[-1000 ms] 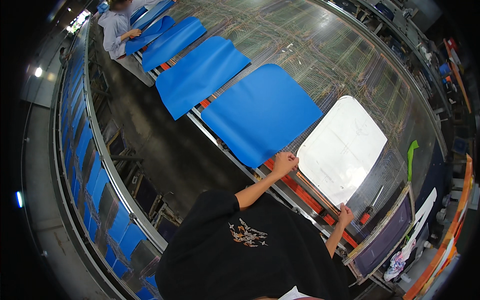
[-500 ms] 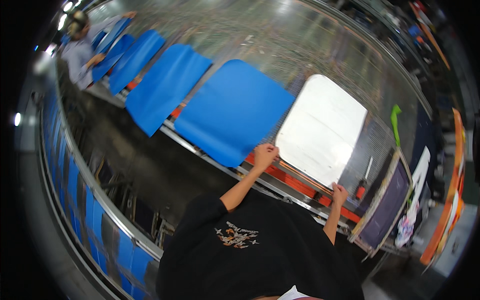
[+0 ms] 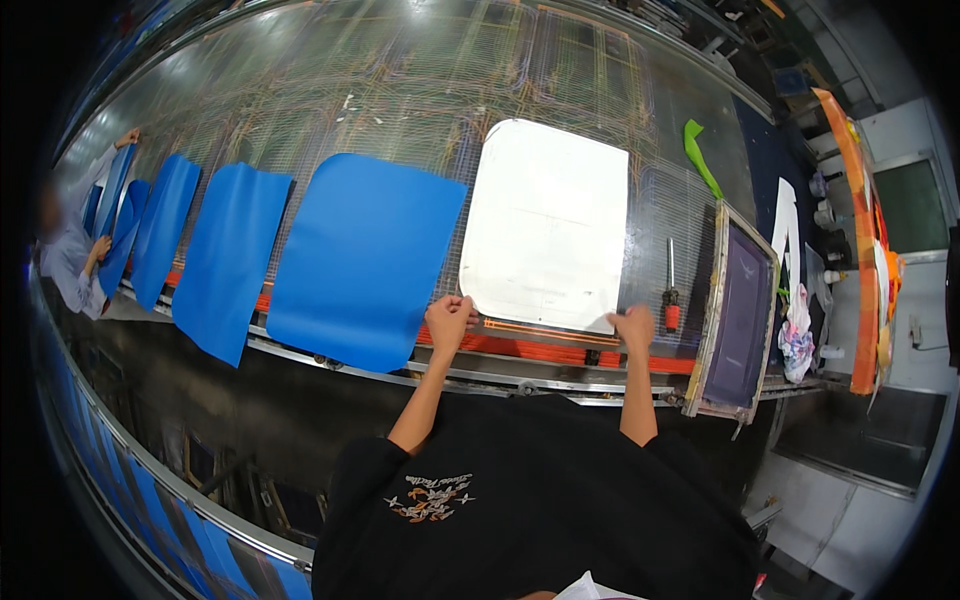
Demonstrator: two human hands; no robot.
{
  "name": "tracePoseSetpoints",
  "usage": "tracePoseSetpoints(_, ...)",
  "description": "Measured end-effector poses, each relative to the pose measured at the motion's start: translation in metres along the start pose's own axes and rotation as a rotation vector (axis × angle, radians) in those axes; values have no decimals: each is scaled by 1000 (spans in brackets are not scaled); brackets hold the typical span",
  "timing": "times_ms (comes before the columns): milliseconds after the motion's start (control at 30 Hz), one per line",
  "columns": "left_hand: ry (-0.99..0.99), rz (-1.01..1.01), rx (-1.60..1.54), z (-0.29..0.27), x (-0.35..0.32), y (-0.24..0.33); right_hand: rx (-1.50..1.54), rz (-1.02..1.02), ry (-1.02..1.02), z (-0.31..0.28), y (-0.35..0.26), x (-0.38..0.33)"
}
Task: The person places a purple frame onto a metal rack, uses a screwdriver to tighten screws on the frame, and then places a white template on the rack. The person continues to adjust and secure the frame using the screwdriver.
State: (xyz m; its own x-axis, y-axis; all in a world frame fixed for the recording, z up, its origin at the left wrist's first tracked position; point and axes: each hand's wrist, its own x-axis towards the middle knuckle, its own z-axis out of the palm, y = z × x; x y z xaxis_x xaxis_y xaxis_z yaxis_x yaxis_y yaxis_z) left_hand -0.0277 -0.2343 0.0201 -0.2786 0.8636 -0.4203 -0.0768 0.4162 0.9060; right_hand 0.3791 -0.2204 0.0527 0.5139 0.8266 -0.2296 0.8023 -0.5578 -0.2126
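The person's left hand (image 3: 449,318) and right hand (image 3: 634,326) each pinch a near corner of the white sheet (image 3: 548,225), fingers closed on its edge, so it lies flat and square on the long glass table (image 3: 400,90). Just left of the left hand lies a blue sheet (image 3: 365,255); right of the right hand, a red-handled tool (image 3: 671,305) and a framed screen (image 3: 738,312).
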Motion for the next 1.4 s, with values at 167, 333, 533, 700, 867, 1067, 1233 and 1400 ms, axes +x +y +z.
tracePoseSetpoints(167,-3,-18,-10,6,-1,4,195,-340,79,-20,-75,79)
tracePoseSetpoints(333,-13,-56,-6,10,-1,4,-22,-539,-54,-20,-198,167)
tracePoseSetpoints(533,39,132,298,7,10,-13,-216,-523,-126,-6,-284,237)
tracePoseSetpoints(700,18,-39,114,10,3,10,-299,-456,-171,1,-311,259)
tracePoseSetpoints(867,-14,-58,107,8,6,8,-292,-448,-172,5,-311,264)
tracePoseSetpoints(1067,-32,-94,61,9,8,6,-242,-406,-193,5,-314,270)
tracePoseSetpoints(1233,-12,-159,26,11,7,13,-229,-392,-221,0,-322,272)
tracePoseSetpoints(1400,-37,-146,50,10,10,13,-306,-417,-222,-4,-322,277)
